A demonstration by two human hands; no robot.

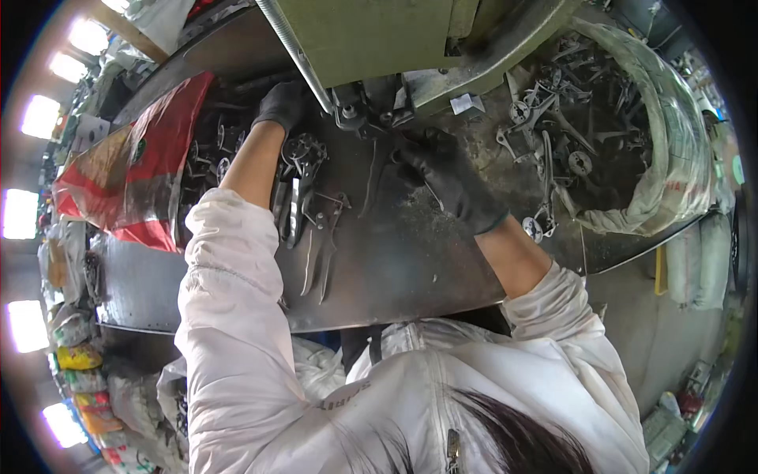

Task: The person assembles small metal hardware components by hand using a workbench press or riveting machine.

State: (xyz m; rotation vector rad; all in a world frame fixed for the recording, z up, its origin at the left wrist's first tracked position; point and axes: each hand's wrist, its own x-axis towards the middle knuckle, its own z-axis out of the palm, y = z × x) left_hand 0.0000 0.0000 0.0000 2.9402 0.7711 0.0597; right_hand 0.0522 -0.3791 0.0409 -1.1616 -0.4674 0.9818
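Note:
My left hand, in a dark glove, reaches over the metal parts on the left of the bench. Its fingertips are hidden, so whether it grips anything does not show. Close below it lies a cluster of metal plier-like parts, and nearer me a pair of curved metal handles. In front of the machine head a dark curved handle points toward me. My right hand, also gloved, is closed just right of the head. A thin bright edge shows under its palm, but what it holds is mostly hidden.
A green press-like machine rises at the back of the dark metal bench. At left lies a red sack with metal parts spilling out. On the right a clear-edged open sack holds several metal parts.

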